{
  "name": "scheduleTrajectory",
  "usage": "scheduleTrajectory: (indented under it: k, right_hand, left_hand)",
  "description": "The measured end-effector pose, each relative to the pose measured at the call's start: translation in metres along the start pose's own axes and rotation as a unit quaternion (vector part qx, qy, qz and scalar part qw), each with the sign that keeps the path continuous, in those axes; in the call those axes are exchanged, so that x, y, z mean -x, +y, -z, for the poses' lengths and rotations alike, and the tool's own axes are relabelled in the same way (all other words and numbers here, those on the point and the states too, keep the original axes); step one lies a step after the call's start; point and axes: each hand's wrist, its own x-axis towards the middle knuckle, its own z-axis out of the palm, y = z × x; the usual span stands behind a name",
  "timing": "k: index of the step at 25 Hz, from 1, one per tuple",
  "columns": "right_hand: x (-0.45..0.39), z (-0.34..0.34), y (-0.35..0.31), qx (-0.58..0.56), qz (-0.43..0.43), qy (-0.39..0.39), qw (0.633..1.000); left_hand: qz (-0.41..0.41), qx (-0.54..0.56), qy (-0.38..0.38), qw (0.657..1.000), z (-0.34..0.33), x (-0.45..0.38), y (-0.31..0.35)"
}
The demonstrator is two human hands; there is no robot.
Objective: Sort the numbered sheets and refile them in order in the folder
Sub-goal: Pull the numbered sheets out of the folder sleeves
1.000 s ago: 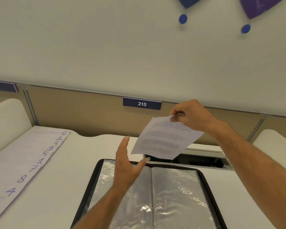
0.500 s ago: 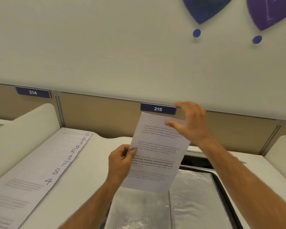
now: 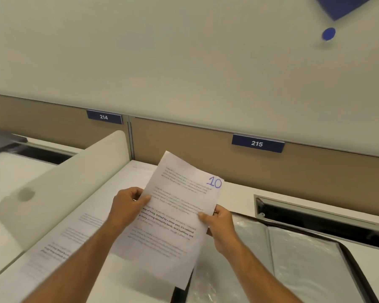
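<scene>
light: bright, even | shadows: soft | blur: left edge | distortion: wide-angle

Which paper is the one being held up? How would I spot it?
Find the blue sign 215 on the brown divider. Below it, the left hand and right hand pinch one sheet by its side edges. Unlike the sheets lying flat at left, it has a blue handwritten 10 in its corner.

A big blue "10" is showing on the top corner of the sheet [image 3: 179, 206]. Two blue signs on the wall are reading "214" [image 3: 104, 117] and "215" [image 3: 257, 143].
</scene>
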Motion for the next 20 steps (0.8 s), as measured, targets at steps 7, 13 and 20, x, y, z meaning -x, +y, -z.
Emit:
scheduleTrajectory:
  k: [7,13,20]
  right_hand:
    - [0.008,-0.134,0.055,0.029,-0.100,-0.112,0.988]
    - [0.023,-0.206,0.102,0.061,-0.130,-0.146,0.979]
    - [0.027,-0.237,0.136,0.088,-0.192,-0.111,0.971]
  left_hand:
    - [0.079,-0.159,0.057,0.982,0.115,-0.026,-0.073]
    - [0.151,-0.237,0.077,0.957,0.180,-0.021,-0.139]
    - [0.204,-0.277,0.069,0.936,0.199,-0.012,-0.184]
